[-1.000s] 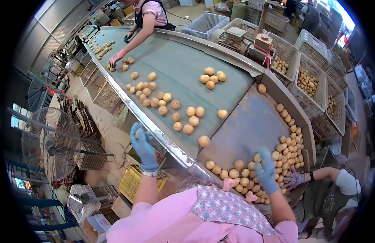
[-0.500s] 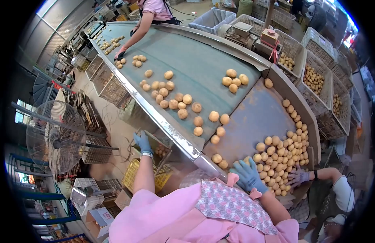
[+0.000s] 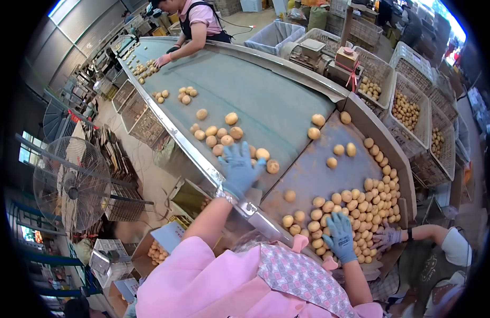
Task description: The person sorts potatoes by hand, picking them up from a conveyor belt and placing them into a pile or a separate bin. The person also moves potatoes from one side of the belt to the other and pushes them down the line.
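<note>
My left hand (image 3: 239, 168), in a blue glove, is spread open over the green belt (image 3: 261, 95), touching or just above a cluster of potatoes (image 3: 223, 137) near the metal edge. These are round and yellow-brown. Some lie hidden under its fingers. My right hand (image 3: 339, 237), gloved alike, rests with fingers stretched out on the near side of a large heap of potatoes (image 3: 371, 204). That heap fills the right corner of the smooth grey chute (image 3: 314, 175). A few loose potatoes (image 3: 339, 150) lie farther up the chute.
A co-worker's gloved hand (image 3: 385, 237) touches the heap's right side. Another person (image 3: 197, 24) reaches over the belt's far end. A raised wall (image 3: 385, 130) borders the chute. Crates of potatoes (image 3: 406, 108) stand beyond it. A cardboard box (image 3: 149, 249) and a fan (image 3: 73, 191) are left.
My left hand has come up from beside the belt onto the potatoes. My right hand has shifted right along the heap. Potatoes have moved down onto the chute. The far person has drawn back.
</note>
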The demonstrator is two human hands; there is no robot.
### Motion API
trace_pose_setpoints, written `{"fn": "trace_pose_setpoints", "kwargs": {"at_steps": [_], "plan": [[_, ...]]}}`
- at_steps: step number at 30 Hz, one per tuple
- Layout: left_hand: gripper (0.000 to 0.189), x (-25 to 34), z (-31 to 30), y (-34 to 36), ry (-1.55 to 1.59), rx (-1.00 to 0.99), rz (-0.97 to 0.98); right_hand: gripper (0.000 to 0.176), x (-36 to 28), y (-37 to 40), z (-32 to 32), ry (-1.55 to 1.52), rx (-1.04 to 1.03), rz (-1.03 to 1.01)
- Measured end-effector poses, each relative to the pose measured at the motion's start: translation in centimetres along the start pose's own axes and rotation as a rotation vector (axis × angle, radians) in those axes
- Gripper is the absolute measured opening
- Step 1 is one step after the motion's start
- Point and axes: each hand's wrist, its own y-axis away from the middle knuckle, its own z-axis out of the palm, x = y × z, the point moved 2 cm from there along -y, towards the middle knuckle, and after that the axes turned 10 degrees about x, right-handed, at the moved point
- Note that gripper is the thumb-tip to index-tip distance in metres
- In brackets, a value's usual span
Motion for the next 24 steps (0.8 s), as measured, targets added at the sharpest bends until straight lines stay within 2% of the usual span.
{"fn": "trace_pose_setpoints", "kwargs": {"at_steps": [3, 5, 6, 8, 9, 11, 14, 15, 17, 20, 21, 22, 23, 24], "plan": [[0.061, 2.2, -1.7, 1.4, 0.593, -0.088, 0.430, 0.063, 0.0, 0.3, 0.2, 0.018, 0.209, 0.200], [0.050, 3.2, -3.6, 2.6, 0.760, -0.015, 0.424, 0.057, -0.3, 2.6, 1.2, 0.050, 0.355, 0.297], [0.046, 3.9, -4.3, 3.1, 0.868, -0.028, 0.454, 0.052, -1.1, 3.7, -0.1, -0.029, 0.404, 0.289], [0.041, 5.6, -5.6, 6.6, 0.888, -0.115, 0.435, 0.047, -1.9, 8.9, -3.0, 0.103, 0.434, 0.317], [0.035, 5.7, -5.4, 8.5, 0.878, -0.183, 0.463, 0.043, -1.8, 11.6, -4.9, 0.205, 0.521, 0.409], [0.032, 5.8, -5.0, 12.5, 0.783, -0.221, 0.665, 0.043, -0.6, 18.5, -6.6, 0.190, 0.749, 0.788], [0.039, 7.9, -5.1, 16.5, 0.709, -0.326, 0.949, 0.049, 5.6, 33.5, -3.7, 0.092, 1.245, 1.231], [0.043, 8.4, -5.6, 16.8, 0.653, -0.388, 1.018, 0.058, 7.4, 37.8, -1.6, 0.185, 1.241, 1.389], [0.053, 9.6, -6.1, 16.8, 0.578, -0.463, 1.159, 0.062, 9.1, 41.2, -0.9, 0.473, 0.770, 1.350], [0.060, 10.9, -7.5, 17.1, 0.509, -0.564, 1.287, 0.064, 13.7, 41.4, -0.2, 0.599, 0.420, 1.014], [0.059, 11.9, -7.4, 17.7, 0.503, -0.598, 1.329, 0.059, 16.6, 42.0, 0.7, 0.567, 0.523, 0.958], [0.059, 12.7, -7.3, 18.1, 0.474, -0.619, 1.341, 0.042, 19.3, 41.9, 1.0, 0.041, 0.841, 1.102], [0.059, 12.4, -7.7, 17.8, 0.416, -0.625, 1.326, 0.038, 25.9, 45.3, 4.9, 0.244, 0.449, 1.104], [0.057, 12.3, -7.5, 18.0, 0.352, -0.654, 1.339, 0.035, 31.9, 48.7, 8.7, 0.498, 0.042, 0.989]]}}
